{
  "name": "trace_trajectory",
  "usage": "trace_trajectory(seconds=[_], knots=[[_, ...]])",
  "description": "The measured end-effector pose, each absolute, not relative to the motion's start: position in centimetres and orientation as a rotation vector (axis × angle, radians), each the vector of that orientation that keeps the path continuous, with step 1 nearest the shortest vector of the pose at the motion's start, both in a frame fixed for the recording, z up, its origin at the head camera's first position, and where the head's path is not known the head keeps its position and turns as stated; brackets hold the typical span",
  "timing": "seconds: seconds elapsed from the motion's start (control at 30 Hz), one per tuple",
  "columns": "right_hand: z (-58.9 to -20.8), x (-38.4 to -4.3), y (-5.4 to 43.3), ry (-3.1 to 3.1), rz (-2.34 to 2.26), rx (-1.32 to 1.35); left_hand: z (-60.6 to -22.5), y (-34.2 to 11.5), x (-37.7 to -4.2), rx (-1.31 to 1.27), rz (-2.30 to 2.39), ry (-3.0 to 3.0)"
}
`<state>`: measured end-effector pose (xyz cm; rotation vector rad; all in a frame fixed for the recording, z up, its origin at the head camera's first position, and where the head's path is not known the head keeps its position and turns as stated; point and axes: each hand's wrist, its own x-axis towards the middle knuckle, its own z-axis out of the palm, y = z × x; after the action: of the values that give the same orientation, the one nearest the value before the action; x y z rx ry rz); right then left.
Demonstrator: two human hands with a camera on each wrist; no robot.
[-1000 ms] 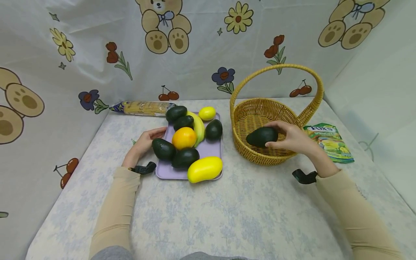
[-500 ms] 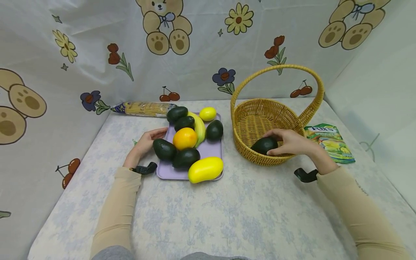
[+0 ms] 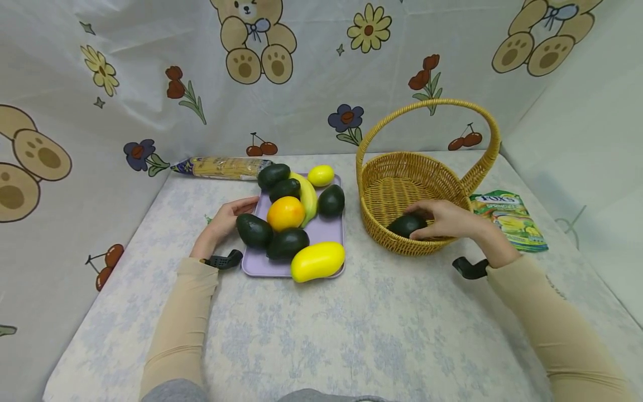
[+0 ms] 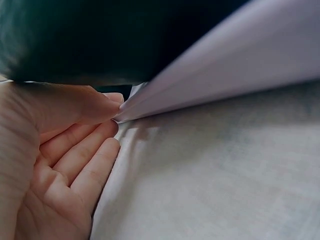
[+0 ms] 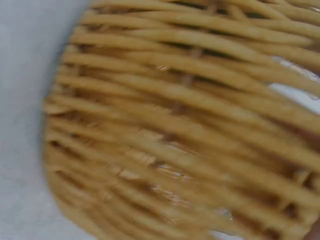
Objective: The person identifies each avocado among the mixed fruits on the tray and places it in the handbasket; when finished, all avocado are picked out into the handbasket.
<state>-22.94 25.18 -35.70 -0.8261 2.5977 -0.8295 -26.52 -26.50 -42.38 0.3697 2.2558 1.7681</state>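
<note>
My right hand (image 3: 444, 219) reaches into the wicker basket (image 3: 369, 220) and holds a dark green avocado (image 3: 404, 225) low inside it, near the front wall. In the right wrist view the basket's woven side (image 5: 165, 115) fills most of the picture and hides the avocado. At the left, my left hand (image 3: 221, 223) rests beside the lilac tray (image 3: 266, 269). Its nearly straight fingers (image 4: 85, 155) and thumb touch the tray's outer wall (image 4: 200, 75) in the left wrist view, under an overhanging avocado (image 4: 75, 45).
The tray carries several avocados (image 3: 286, 244), an orange (image 3: 286, 214), a banana (image 3: 308, 201), a lemon (image 3: 321, 176) and a yellow mango (image 3: 318, 262). Behind it lies a noodle packet (image 3: 226, 167). A green Fox's bag (image 3: 509, 220) lies right of the basket, whose tall handle (image 3: 427, 104) arches overhead.
My right hand has lowered the avocado deeper into the basket, toward its front wall, and then shifted it only slightly. The left hand stays at the tray.
</note>
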Motion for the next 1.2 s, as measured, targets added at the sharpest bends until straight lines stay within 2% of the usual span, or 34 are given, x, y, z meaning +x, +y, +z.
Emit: trace_trajectory(seconds=[0.2, 0.47, 0.67, 0.83, 1.2], knots=[[-33.1, -22.1, 23.1, 2.644, -0.953, -0.844, -41.6, -26.1, -26.1, 0.346, 1.747, 2.264], [-30.9, -21.6, 16.5, 2.554, -1.197, -1.195, -43.2, -27.0, -27.0, 0.346, 1.749, 2.293], [-32.3, -22.7, 10.8, 2.287, -1.347, -1.278, -44.2, -27.2, -27.6, 0.355, 1.753, 2.303], [-34.5, -24.0, 7.2, 2.069, -1.422, -1.234, -43.1, -26.6, -27.0, 0.343, 1.744, 2.285], [-37.4, -25.4, 3.7, 2.001, -1.29, -1.151, -41.3, -26.0, -26.0, 0.328, 1.742, 2.277]])
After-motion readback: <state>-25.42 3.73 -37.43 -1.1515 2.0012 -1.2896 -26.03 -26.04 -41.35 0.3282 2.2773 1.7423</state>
